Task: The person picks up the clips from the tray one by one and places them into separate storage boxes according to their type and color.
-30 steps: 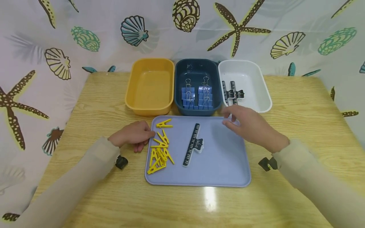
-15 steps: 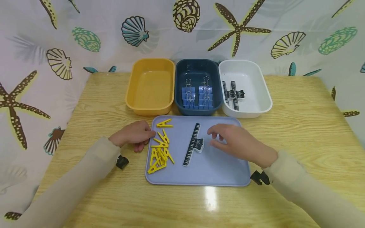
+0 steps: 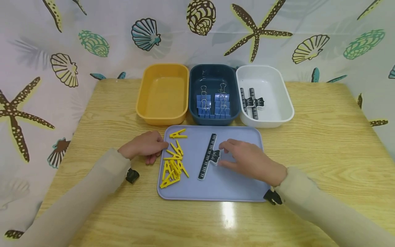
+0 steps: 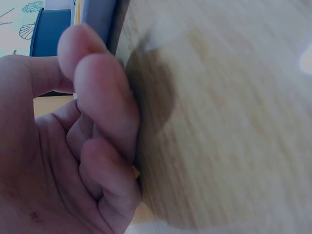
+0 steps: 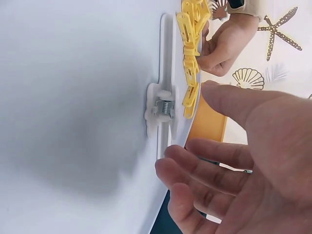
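A long clip (image 3: 207,157) with a black-and-white piano-key pattern lies on the lilac tray (image 3: 191,192). My right hand (image 3: 251,161) hovers around the clip's handle, thumb and fingers spread apart. In the right wrist view the white side of the clip (image 5: 166,63) and its spring show between thumb and fingers, with a gap to both. My left hand (image 3: 143,145) rests at the tray's left rim, fingers loosely curled and holding nothing that I can see. Just right of it lies a heap of yellow clothespins (image 3: 174,164).
Behind the tray stand a yellow bin (image 3: 163,116), a dark blue bin (image 3: 213,121) with several blue binder clips (image 3: 222,106), and a white bin (image 3: 277,103) holding two piano-key clips (image 3: 253,103). All stand on a wooden table (image 3: 123,219).
My right hand has moved from beside the white bin, left and toward me, down to the long clip's handle. My left hand has stayed at the tray's rim.
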`<move>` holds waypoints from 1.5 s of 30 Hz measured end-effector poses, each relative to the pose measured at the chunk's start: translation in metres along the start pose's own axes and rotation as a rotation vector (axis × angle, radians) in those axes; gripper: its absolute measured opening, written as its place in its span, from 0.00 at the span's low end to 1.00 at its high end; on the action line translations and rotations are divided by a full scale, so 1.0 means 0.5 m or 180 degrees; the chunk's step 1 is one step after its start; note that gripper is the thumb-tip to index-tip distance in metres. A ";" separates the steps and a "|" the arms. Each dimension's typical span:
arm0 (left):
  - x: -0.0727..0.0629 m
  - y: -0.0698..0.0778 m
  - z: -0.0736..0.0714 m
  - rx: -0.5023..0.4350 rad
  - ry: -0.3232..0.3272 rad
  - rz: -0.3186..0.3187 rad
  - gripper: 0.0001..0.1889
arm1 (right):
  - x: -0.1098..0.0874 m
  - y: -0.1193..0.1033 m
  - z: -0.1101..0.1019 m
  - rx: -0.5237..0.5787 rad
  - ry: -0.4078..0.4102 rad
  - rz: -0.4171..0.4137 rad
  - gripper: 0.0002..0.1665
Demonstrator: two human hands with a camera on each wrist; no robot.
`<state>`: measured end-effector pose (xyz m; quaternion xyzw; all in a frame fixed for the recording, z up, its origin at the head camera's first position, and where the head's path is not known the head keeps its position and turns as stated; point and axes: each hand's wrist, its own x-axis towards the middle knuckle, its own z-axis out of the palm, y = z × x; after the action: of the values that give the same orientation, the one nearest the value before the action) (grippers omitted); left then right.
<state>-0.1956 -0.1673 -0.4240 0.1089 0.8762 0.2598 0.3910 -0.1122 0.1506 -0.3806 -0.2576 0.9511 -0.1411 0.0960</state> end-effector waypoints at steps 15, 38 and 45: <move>0.003 -0.002 0.001 -0.0002 -0.0002 -0.0023 0.24 | 0.019 -0.012 0.025 -0.0095 0.0005 0.0193 0.29; 0.005 -0.004 0.001 -0.0016 -0.0003 0.0039 0.24 | 0.035 -0.019 0.043 -0.0334 -0.0033 0.0137 0.29; 0.002 -0.003 0.001 -0.0003 0.0003 0.0038 0.24 | 0.039 -0.023 0.043 -0.0371 -0.0029 0.0135 0.25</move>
<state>-0.1960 -0.1677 -0.4258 0.1139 0.8756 0.2626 0.3891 -0.1179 0.1264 -0.3993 -0.2432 0.9625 -0.0823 0.0881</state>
